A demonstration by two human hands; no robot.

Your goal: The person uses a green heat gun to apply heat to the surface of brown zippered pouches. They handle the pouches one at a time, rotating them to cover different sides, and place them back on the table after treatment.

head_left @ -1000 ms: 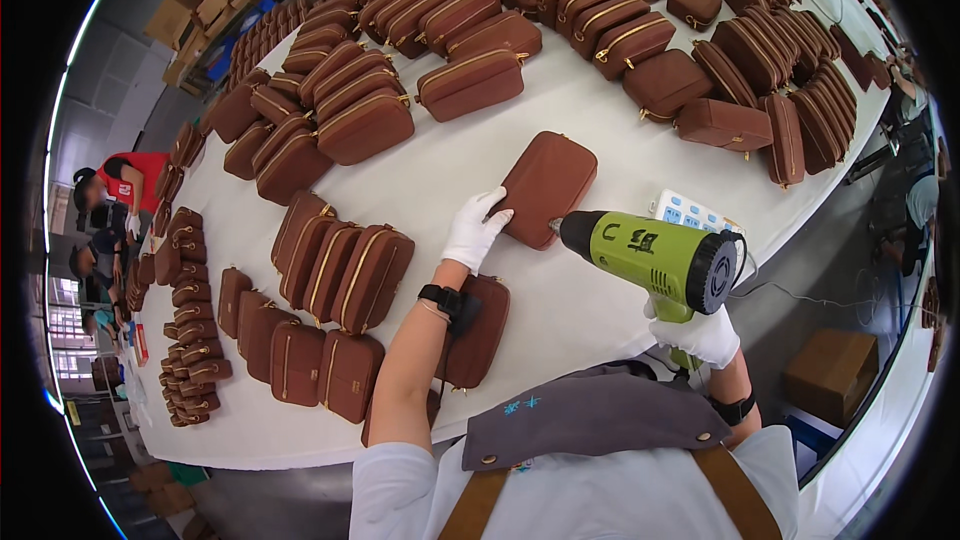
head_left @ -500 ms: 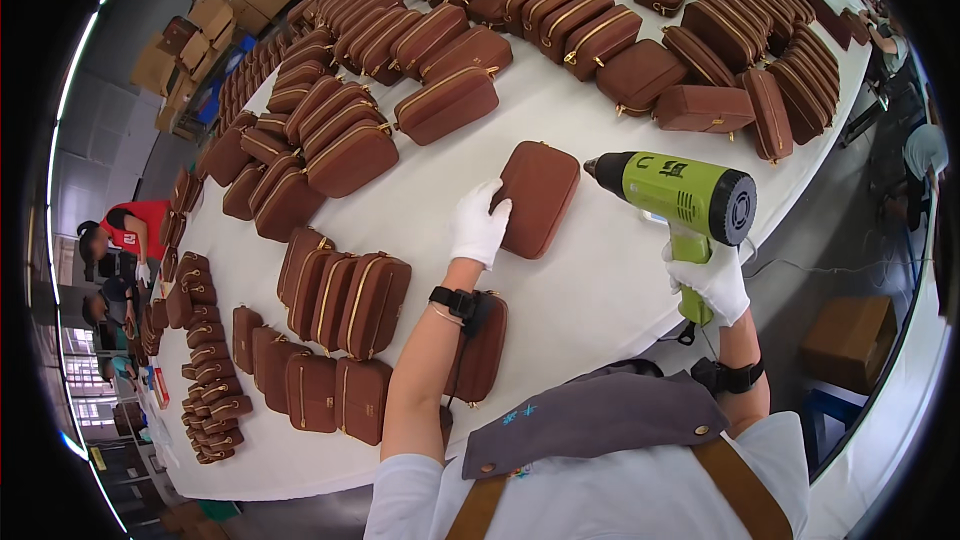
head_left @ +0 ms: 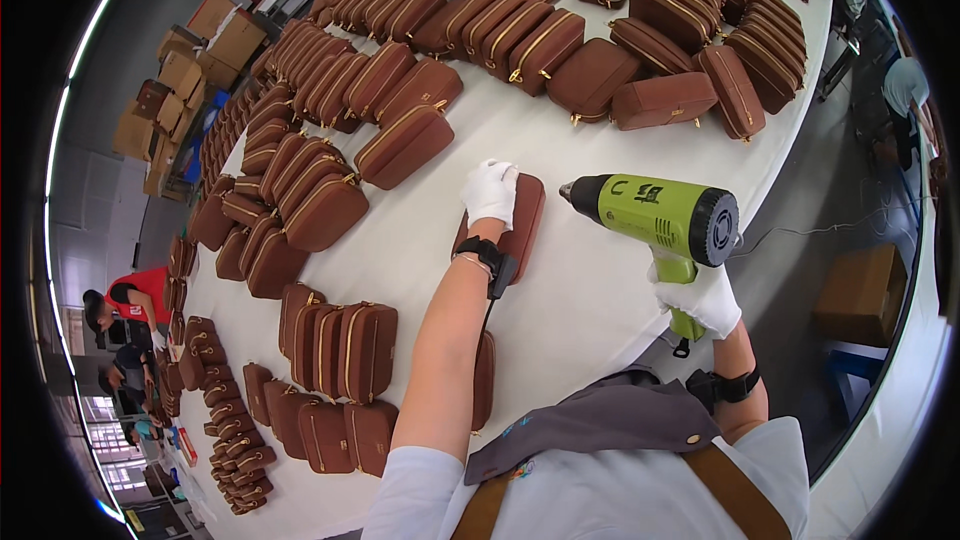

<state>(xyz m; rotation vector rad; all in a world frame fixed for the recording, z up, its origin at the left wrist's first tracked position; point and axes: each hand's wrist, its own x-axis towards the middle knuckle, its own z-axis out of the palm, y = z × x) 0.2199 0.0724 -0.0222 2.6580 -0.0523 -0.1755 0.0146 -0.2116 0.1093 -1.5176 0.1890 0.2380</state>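
Note:
A brown leather zip pouch point(head_left: 526, 217) lies on the white-covered table in front of me. My left hand point(head_left: 491, 192), in a white glove, rests over its upper left part with curled fingers and seems to grip it; the fingertips are partly hidden. A green and black heat gun point(head_left: 655, 212) is in my right hand point(head_left: 702, 295), also white-gloved, its fingers wrapped round the handle. The gun's dark nozzle points left toward the pouch, with a small gap between them. Another brown pouch point(head_left: 484, 380) is partly covered by my left forearm.
Rows of brown pouches point(head_left: 325, 350) stand at the left, with more point(head_left: 510, 35) along the far side. A cable point(head_left: 830, 228) runs off to the right. A cardboard box point(head_left: 860, 295) sits beyond the table's right edge. A person in red point(head_left: 150, 295) is at the far left.
My left hand has shifted from the pouch's left side to over its upper part. The pouch appears lower and more turned. The view has shifted, and the heat gun still points at the pouch.

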